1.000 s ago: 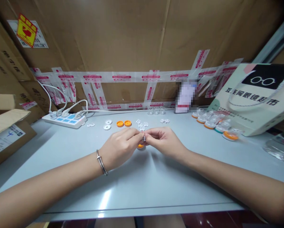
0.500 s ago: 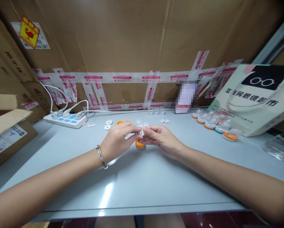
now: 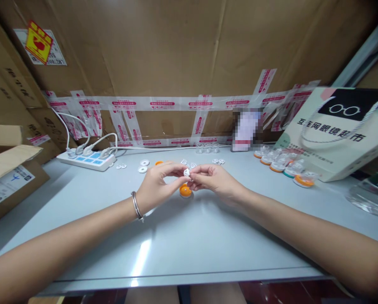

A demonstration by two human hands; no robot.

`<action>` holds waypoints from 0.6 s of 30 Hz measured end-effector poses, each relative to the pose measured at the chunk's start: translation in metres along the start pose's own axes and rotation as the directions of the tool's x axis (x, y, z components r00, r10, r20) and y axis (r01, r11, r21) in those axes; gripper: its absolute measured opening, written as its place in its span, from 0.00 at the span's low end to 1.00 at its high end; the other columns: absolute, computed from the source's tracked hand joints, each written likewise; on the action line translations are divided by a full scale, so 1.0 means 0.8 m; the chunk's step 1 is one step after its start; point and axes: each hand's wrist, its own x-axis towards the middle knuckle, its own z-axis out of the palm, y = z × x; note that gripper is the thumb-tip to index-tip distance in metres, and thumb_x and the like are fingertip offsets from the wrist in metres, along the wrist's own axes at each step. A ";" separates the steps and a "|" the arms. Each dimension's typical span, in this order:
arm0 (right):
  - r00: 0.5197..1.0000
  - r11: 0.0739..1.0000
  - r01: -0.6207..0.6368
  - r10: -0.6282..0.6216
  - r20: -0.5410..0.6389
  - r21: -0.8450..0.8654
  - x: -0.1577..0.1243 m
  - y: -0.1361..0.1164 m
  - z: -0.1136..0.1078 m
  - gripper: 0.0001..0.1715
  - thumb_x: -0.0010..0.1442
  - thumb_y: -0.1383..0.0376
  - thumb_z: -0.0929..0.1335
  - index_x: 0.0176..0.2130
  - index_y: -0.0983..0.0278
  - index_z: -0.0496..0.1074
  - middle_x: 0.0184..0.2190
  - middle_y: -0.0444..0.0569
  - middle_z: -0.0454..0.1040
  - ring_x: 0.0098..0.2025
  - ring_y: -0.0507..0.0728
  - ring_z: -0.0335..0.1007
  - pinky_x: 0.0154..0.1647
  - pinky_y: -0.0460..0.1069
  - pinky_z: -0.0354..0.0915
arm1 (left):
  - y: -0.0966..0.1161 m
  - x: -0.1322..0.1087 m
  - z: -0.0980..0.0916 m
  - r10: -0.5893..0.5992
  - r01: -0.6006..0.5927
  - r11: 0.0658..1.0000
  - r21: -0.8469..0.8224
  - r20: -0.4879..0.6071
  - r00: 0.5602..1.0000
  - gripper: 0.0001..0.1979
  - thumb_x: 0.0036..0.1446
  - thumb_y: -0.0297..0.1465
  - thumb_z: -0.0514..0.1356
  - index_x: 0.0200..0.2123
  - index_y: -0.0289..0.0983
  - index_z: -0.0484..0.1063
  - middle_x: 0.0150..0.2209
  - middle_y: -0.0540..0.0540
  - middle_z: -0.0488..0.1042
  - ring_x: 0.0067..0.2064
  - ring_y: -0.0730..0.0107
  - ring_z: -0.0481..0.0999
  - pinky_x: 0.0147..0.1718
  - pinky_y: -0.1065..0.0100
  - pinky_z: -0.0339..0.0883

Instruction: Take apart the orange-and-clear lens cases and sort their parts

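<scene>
Between the fingertips of both hands is a small white plastic part (image 3: 187, 172), held just above the table. My left hand (image 3: 159, 181) pinches it from the left between thumb and forefinger. From the right, the closed fingers of my right hand (image 3: 212, 180) grip its other side. Directly below them an orange ring-shaped base (image 3: 185, 191) with a white underside rests on the table. Behind the hands lie more small white parts (image 3: 184, 162), white discs (image 3: 142, 169) and another orange ring (image 3: 159, 163), partly hidden by my left hand.
Along the right stand several clear-domed pieces with coloured bases (image 3: 303, 180), before a paper bag (image 3: 331, 139). Clear domes (image 3: 207, 147) and a phone (image 3: 246, 131) are at the back. A power strip (image 3: 86, 159) and an open carton (image 3: 12, 181) sit on the left.
The white part has been turned between the fingers and sits slightly further left and higher. The orange base below shows more of its inside. The view has shifted a little.
</scene>
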 end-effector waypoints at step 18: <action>0.964 0.990 0.126 -0.139 -0.225 -0.069 0.027 0.003 -0.030 0.12 0.44 0.62 0.72 0.27 0.67 0.68 0.21 0.43 0.72 0.23 0.47 0.68 0.32 0.45 0.65 | -0.005 0.009 -0.017 0.087 -0.074 0.989 0.129 -0.096 0.992 0.06 0.49 0.29 0.62 0.32 0.33 0.72 0.31 0.45 0.75 0.31 0.73 0.74 0.34 0.69 0.72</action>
